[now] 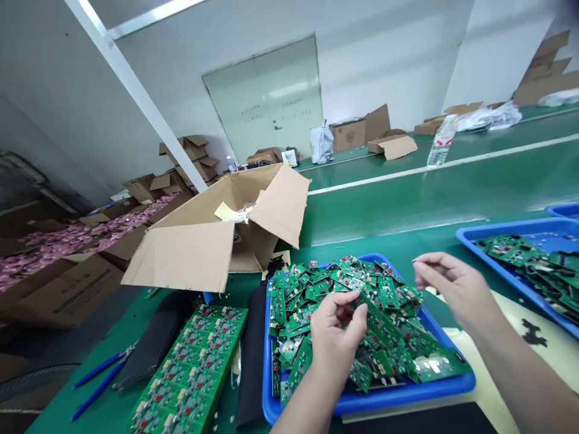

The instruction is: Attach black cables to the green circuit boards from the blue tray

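Observation:
My left hand (337, 331) is over a blue tray (366, 402) heaped with small green circuit boards (312, 289). Between its thumb and index finger is the end of a long circuit board (380, 322), which slants down to the right over the heap. My right hand (456, 289) is raised beside the tray's right rim, thumb and index finger pinched together. A tiny dark speck shows at those fingertips, too small to name.
A panel of joined circuit boards (194, 367) lies left of the tray, near blue-handled pliers (102, 377). Behind stands an open cardboard box (190, 256). Another blue tray (511, 274) with boards is at right, and yellow paper (511, 319) with black pieces lies under my right arm.

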The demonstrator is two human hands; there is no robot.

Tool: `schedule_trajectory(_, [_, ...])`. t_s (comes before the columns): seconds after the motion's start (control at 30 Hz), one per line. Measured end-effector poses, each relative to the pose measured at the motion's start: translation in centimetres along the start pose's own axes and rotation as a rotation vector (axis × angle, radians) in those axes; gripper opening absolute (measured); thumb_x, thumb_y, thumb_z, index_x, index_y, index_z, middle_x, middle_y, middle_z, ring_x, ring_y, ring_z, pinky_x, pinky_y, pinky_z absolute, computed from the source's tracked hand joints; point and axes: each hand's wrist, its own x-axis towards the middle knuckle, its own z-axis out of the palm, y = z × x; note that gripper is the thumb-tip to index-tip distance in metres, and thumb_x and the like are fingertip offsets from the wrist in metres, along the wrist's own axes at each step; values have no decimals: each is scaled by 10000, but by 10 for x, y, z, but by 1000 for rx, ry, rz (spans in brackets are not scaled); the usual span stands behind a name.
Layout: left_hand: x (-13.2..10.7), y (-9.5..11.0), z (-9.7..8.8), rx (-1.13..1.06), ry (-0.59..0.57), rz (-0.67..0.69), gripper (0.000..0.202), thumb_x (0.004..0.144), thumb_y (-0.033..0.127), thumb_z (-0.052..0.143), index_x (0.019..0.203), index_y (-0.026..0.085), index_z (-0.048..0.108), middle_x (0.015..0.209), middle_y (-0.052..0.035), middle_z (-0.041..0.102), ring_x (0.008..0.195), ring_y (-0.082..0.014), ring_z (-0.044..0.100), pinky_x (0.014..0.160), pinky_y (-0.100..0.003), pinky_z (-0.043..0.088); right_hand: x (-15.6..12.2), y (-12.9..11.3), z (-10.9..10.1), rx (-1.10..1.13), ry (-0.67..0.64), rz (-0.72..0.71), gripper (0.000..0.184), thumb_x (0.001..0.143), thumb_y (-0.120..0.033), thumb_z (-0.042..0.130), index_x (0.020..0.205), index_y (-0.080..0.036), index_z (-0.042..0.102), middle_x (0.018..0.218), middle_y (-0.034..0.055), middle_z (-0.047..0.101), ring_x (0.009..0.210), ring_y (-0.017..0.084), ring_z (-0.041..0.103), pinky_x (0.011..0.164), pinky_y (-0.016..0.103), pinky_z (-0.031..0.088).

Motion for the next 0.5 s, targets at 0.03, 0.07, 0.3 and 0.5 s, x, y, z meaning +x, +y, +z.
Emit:
schedule_trajectory(0.03, [1,0,0,-28,2,-35,183,841,292,645,902,141,728,603,-22,679,467,-120,611,429,-198,516,-3,-2,8,45,-51,0,369,764,-536,704,843,-187,615,618,32,631,545,174,630,527,285,518])
schedule_trajectory(0.07, [1,0,-1,-51,3,-63,181,829,301,665,870,138,731,589,-18,667,458,-115,595,425,-198,503,-8,-5,18,82,-108,0,418,744,-566,711,874,-184,600,640,21,627,554,171,632,547,298,532])
schedule_trajectory(0.3, [4,-5,-5,-161,36,-138,221,828,364,665,805,152,725,685,-41,701,590,-143,637,554,-237,524,-52,-20,61,307,-374,99,479,704,-512,788,981,-209,542,773,-10,567,710,130,585,643,248,505])
schedule_trajectory(0.5, [7,-10,-4,-228,-119,-225,310,862,359,649,1118,184,668,963,-92,732,874,-192,700,726,-271,566,-58,-4,37,110,-131,-5,421,768,-514,733,985,-203,551,798,26,624,758,170,645,674,270,563])
